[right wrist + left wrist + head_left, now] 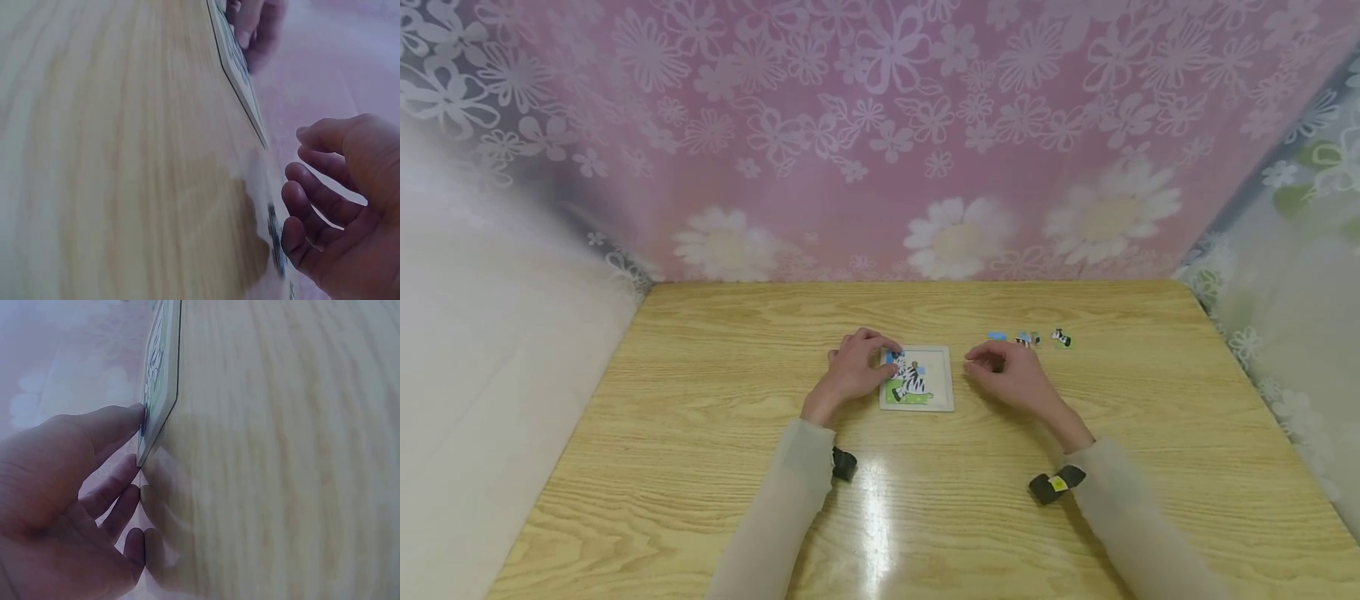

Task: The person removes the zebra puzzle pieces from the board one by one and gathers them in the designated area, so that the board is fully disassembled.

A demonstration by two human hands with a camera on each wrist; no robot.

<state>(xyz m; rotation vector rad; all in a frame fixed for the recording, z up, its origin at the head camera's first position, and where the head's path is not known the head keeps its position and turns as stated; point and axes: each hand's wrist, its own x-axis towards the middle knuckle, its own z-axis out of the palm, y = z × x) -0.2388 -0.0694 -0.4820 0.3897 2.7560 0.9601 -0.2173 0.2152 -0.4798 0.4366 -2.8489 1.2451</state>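
Note:
A square puzzle board (937, 402) with a pale frame lies on the table, partly filled with zebra-picture pieces (913, 382). My left hand (856, 367) holds the board at its left side. In the left wrist view the thumb (122, 422) rests on the picture while other fingers are at the edge. Just right of the board, above the table, hovers my right hand (1011, 375), its fingers loosely curled. No piece shows between its thumb and fingers in the right wrist view. Loose puzzle pieces (1024, 340) lie beyond the right hand, one with a small zebra (1061, 337).
The wooden table (700, 467) meets a pink flowered cloth (820, 200) at the back. Pale cloth walls (497, 333) stand at both sides. Black straps with small devices (1057, 485) are on both wrists.

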